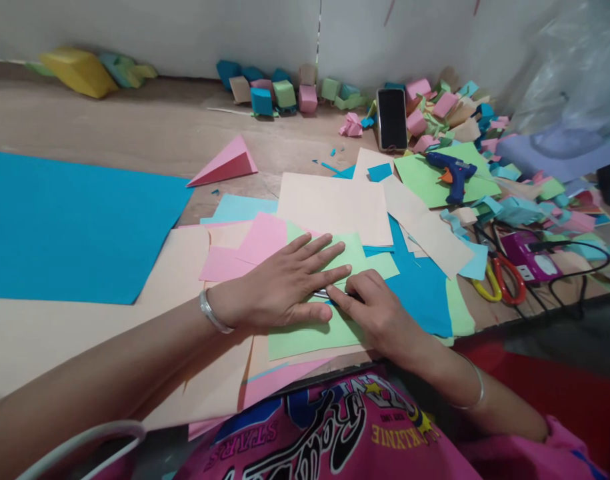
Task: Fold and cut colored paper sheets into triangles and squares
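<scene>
green paper point(309, 343) is lying at the frame's lower centre, probably light, creasable and best held by its edges, while the left hand point(289, 283) is pressing it flat, fingers spread, and the right hand point(379, 310) is curling at a silvery strip point(321, 293), its grip unclear.

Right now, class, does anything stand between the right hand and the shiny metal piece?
Nothing visible does: the right hand has its index fingertip at the shiny metal piece. The left hand lies spread beside it, over green paper; whether it covers part of the piece cannot be told.
</scene>
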Demonstrator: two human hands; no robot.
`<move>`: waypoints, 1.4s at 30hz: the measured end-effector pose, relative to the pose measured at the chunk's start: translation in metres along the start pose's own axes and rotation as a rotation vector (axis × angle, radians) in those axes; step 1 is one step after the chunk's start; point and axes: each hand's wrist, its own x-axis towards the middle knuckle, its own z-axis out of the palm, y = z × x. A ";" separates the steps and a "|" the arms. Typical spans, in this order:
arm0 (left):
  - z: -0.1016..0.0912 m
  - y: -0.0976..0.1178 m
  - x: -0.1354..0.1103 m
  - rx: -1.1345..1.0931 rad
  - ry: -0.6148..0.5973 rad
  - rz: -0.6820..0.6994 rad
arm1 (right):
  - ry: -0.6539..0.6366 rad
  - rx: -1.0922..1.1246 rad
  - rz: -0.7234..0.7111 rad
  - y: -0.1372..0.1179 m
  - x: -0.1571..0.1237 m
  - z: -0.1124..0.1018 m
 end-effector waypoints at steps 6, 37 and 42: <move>-0.001 0.000 0.001 0.007 -0.022 0.000 | -0.006 -0.014 0.017 0.001 0.001 0.000; -0.019 -0.021 -0.003 0.063 0.180 -0.222 | 0.231 -0.069 0.467 0.064 -0.056 -0.015; -0.019 -0.025 -0.002 0.085 0.175 -0.258 | 0.254 -0.084 0.465 0.063 -0.058 -0.009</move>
